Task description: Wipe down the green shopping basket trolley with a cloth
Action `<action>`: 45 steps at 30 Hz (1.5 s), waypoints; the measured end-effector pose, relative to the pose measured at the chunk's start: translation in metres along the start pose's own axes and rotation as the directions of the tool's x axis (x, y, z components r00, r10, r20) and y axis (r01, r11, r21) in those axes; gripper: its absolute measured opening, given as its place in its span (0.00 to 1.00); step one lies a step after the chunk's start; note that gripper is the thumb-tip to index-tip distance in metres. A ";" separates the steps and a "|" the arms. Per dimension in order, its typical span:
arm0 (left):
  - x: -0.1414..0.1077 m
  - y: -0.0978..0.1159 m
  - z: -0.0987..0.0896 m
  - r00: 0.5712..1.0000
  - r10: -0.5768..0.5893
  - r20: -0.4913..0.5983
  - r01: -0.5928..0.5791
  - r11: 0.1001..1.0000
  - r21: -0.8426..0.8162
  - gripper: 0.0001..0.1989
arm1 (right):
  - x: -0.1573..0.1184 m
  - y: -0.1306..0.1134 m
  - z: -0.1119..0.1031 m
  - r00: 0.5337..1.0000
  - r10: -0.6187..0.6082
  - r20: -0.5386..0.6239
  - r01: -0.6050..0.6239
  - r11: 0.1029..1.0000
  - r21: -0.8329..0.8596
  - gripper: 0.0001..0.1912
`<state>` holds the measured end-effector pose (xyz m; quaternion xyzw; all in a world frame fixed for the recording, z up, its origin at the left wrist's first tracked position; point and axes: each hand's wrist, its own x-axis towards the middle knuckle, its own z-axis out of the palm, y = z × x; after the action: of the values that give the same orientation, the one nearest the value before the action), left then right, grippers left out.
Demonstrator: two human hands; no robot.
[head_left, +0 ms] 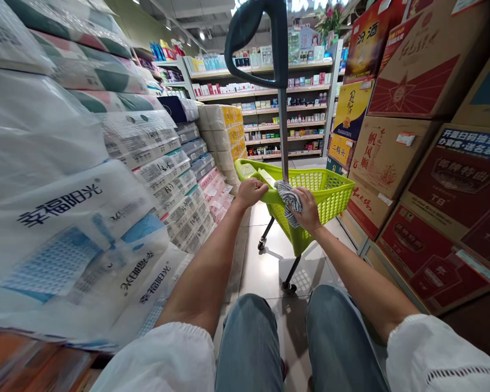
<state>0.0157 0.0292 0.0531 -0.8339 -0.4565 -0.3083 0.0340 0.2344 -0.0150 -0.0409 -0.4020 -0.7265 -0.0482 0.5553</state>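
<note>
A lime-green wheeled shopping basket point(331, 190) stands in front of my knees, its sides pierced with holes. My left hand point(251, 191) is closed on the basket's near rim, at the left. In my right hand point(309, 211) is a crumpled grey-and-white striped cloth point(289, 197), pressed against the outside of the near rim and corner. The basket's tall grey pull handle point(283, 117) rises upright just beyond the cloth, with a dark loop grip on top. Dark legs with small casters point(288, 287) carry the basket on the floor.
Packs of tissue paper point(61, 228) are stacked high close on the left. Cardboard liquor cartons point(445, 190) form a wall on the right. Shelves point(265, 93) of small boxed goods cross the far end. Pale shiny floor tiles point(253, 277) run between the stacks.
</note>
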 end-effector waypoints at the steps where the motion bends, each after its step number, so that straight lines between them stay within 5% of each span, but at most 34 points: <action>1: 0.001 -0.001 -0.004 1.000 -0.002 0.027 0.001 1.000 0.024 0.22 | 0.001 -0.002 0.002 0.998 -0.016 -0.054 0.018 0.999 0.030 0.21; 3: 0.002 0.001 -0.010 0.997 0.005 0.079 -0.014 0.994 0.110 0.22 | 0.006 -0.006 0.005 0.984 -0.006 -0.176 0.020 0.997 0.076 0.20; 6: 0.004 0.017 -0.012 0.997 -0.029 0.074 0.007 0.961 0.278 0.23 | 0.018 -0.014 0.014 0.936 0.170 -0.308 -0.128 0.980 0.155 0.20; 10: 0.001 0.044 0.003 0.963 -0.263 -0.058 0.264 0.886 0.380 0.28 | 0.030 -0.024 0.029 0.901 0.422 -0.096 -0.375 0.872 0.314 0.22; 12: -0.001 0.050 0.011 0.957 -0.268 -0.116 0.292 0.873 0.391 0.29 | 0.035 -0.028 0.033 0.881 0.474 -0.004 -0.440 0.822 0.361 0.22; 15: -0.006 0.051 0.017 0.958 -0.240 -0.159 0.284 0.881 0.379 0.30 | 0.049 -0.034 0.033 0.855 0.518 -0.019 -0.463 0.779 0.423 0.22; 21: -0.005 0.047 0.014 0.978 -0.193 -0.079 0.208 0.906 0.369 0.17 | 0.105 -0.052 0.020 0.864 0.489 -0.120 -0.353 0.759 0.546 0.24; 26: 0.002 0.045 0.014 0.957 -0.252 -0.143 0.282 0.924 0.257 0.20 | 0.107 -0.041 0.018 0.892 0.451 -0.002 -0.380 0.755 0.535 0.27; 31: 0.009 0.041 0.014 0.905 -0.371 -0.207 0.361 0.928 -0.087 0.28 | 0.071 -0.017 0.019 0.885 0.428 0.181 -0.461 0.759 0.461 0.30; 35: 0.027 0.047 0.000 0.900 -0.335 -0.278 0.198 0.884 -0.423 0.22 | 0.089 -0.023 0.010 0.884 0.442 0.152 -0.454 0.739 0.497 0.30; 38: 0.046 0.056 -0.020 0.895 -0.246 -0.373 0.081 0.911 -0.404 0.19 | 0.133 -0.036 0.001 0.900 0.433 0.055 -0.385 0.727 0.569 0.28; 41: 0.058 0.062 -0.039 0.898 -0.242 -0.367 0.130 0.944 -0.304 0.19 | 0.169 -0.044 -0.003 0.914 0.402 0.050 -0.334 0.677 0.656 0.27; 45: 0.058 0.061 -0.050 0.902 -0.296 -0.315 0.214 0.939 -0.269 0.18 | 0.157 -0.038 0.004 0.901 0.384 0.199 -0.405 0.586 0.702 0.31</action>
<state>0.0621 0.0191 0.1390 -0.6965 -0.5104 -0.5040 -0.0220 0.1973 0.0453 0.1049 -0.2991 -0.5841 0.3738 0.6555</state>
